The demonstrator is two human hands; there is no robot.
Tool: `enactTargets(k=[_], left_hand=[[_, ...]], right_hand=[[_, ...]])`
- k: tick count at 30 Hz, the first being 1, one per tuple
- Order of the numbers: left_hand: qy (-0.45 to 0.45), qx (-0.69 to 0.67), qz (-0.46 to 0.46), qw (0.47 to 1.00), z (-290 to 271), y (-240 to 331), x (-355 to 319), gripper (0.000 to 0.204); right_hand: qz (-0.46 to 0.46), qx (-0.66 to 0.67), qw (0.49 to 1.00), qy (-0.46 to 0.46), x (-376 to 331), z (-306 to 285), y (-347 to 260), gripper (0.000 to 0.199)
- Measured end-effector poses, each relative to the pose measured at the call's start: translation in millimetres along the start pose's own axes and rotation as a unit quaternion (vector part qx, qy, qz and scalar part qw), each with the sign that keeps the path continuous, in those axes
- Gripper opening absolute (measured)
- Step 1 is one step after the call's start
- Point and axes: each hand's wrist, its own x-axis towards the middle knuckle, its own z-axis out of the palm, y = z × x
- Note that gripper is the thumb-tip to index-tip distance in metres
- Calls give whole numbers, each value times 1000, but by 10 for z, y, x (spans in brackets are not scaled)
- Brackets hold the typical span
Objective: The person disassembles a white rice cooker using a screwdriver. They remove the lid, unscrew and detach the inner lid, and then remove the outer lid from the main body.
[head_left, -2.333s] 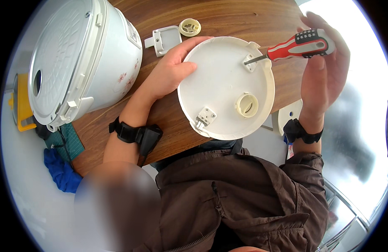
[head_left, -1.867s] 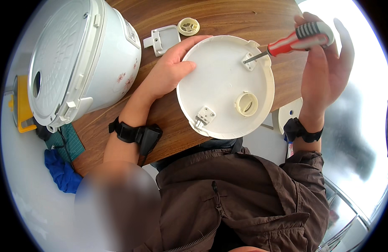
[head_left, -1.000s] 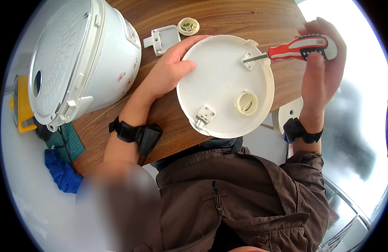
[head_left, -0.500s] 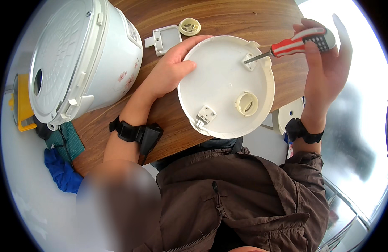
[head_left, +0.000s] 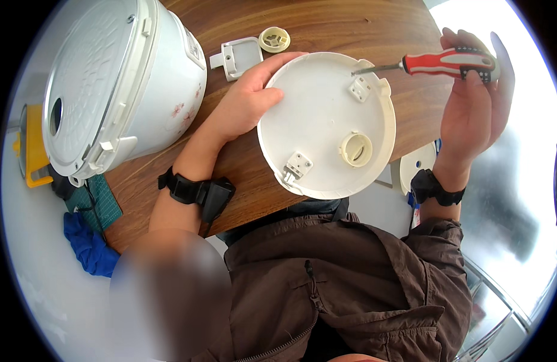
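The left fingers [head_left: 271,96] are gripping the cover [head_left: 314,114]; the right fingers [head_left: 476,89] are holding a screwdriver [head_left: 447,62], apparently working on the bracket [head_left: 360,89] between them (likely needing steady alignment next).

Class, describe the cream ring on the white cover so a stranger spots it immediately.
Find the wooden table, then the round white cover gripped at its edge by the left hand. At the cover's lower right stands the cream ring. It is circular, unlike the squarish mounts nearby.
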Motion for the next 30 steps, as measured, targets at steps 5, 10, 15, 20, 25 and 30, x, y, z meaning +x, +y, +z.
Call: enactTargets(k=[5, 10, 15, 20, 25, 30], left_hand=[[7, -6, -11, 1000, -5, -3, -22, 67], [-45, 7, 3, 999, -36, 20, 34, 73], [-54, 28, -21, 998, -23, 79, 45, 80], [-62, 52, -33, 996, -55, 39, 47, 83], [-55, 66, -43, 995, -65, 17, 47, 83], [-20, 111, -20, 993, -63, -32, 43, 84]], right_hand=[[92, 77, 990, 72, 21, 104, 303, 43], [237, 197, 944, 116, -37, 78, 727, 40], [273, 202, 935, 105, -79, 217, 686, 37], [255, 200, 942, 84, -101, 302, 613, 35], [241, 190, 949, 76, -127, 334, 553, 35], [234, 193, 950, 67, -172, 283, 581, 35]])
